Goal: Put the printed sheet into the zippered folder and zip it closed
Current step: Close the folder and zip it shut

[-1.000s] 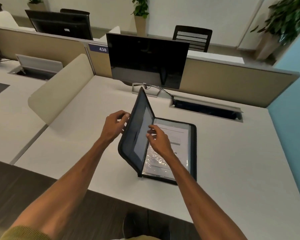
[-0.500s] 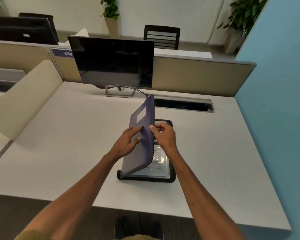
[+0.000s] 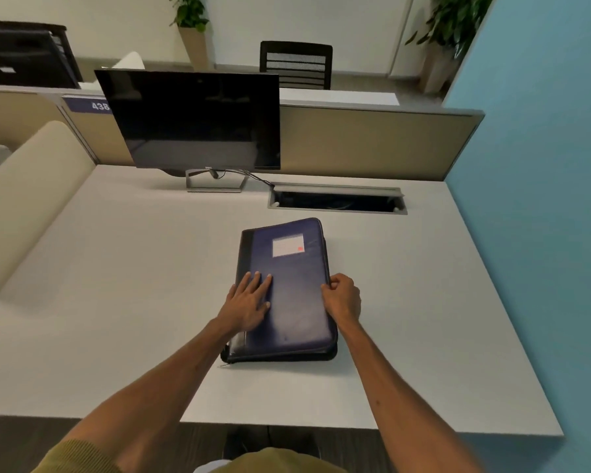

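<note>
left fingers [image 3: 258, 279]: spread flat, pressing the zippered folder [image 3: 289, 295] cover at its 8 o'clock
right fingers [image 3: 331, 285]: curled at folder's 3 o'clock edge; clamped on a zip pull? cannot tell
folder: cover down, flat mid-bench [image 3: 116, 302], at 6 o'clock from the monitor [image 3: 193, 119]
printed sheet: not visible, presumably inside
zip: near edge looks gapped
left to do: zip it, my read

Printed sheet hidden inside shut folder [image 3: 287, 288]; label [image 3: 288, 245] text blurred; zip state unclear.
</note>
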{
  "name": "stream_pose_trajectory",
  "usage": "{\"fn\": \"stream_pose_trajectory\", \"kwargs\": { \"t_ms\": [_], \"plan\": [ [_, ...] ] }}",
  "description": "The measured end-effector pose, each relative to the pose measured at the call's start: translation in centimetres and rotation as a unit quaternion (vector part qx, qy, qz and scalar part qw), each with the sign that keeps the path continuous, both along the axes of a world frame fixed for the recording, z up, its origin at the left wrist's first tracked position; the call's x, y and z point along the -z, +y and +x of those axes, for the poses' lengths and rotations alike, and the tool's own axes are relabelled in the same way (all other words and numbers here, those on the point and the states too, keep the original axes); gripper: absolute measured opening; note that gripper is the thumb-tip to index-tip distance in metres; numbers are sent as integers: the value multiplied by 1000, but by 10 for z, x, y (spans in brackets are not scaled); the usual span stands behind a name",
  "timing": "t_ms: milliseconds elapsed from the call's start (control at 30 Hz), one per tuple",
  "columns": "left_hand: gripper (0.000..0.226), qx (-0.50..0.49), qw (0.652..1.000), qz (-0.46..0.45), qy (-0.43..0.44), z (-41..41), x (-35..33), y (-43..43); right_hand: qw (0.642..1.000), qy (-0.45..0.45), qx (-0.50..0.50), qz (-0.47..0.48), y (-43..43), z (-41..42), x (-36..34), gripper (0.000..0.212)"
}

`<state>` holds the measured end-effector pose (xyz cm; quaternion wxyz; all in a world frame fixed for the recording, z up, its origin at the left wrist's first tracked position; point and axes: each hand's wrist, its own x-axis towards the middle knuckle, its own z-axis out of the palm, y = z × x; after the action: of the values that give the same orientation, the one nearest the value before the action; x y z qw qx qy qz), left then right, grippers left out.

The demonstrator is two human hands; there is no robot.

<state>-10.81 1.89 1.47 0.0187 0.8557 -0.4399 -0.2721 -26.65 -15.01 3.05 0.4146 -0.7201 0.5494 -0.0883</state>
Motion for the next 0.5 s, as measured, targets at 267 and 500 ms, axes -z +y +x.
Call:
{"fn": "stream_pose_trajectory", "kwargs": {
  "t_ms": [267, 500],
  "plan": [
    [77, 32, 999, 33, 5, 2, 12, -1, 994, 39, -83, -59, 16, 5, 22, 59],
    [76, 39, 999, 23, -7, 7, 26, 0, 880, 159, -438, -89, 30, 26, 39, 97]
  ]
}}
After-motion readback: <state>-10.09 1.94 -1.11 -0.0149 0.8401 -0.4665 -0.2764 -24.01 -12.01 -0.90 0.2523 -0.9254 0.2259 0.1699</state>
